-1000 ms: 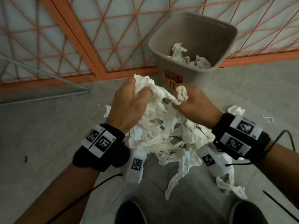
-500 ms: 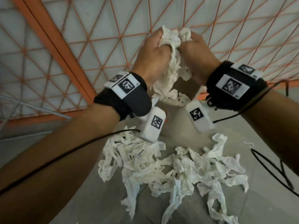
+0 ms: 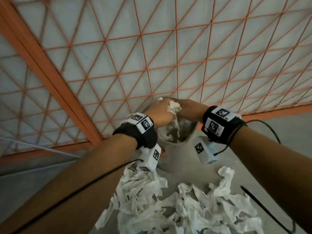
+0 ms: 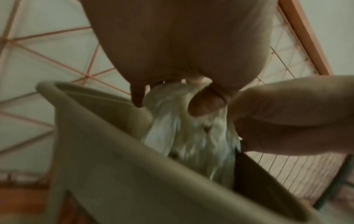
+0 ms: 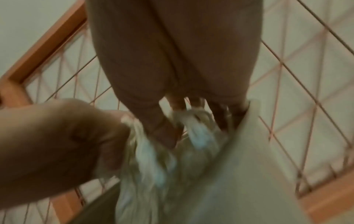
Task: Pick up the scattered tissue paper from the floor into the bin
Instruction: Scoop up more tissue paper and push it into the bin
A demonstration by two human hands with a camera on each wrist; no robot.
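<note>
Presently both grips, left hand point(image 3: 159, 115) and right hand point(image 3: 190, 109), clutch one tissue wad point(image 3: 173, 107) directly above the bin point(image 3: 177, 149), apparently so it drops inside; loose tissue point(image 3: 177, 208) lies on the floor below.

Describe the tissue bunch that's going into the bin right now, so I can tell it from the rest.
Start at the orange lattice fence, then drop to the beige bin standing on the floor before it. Over its mouth, the left hand and right hand hold a white tissue bunch. Unlike the tissue pile on the floor, it hangs into the bin.
</note>
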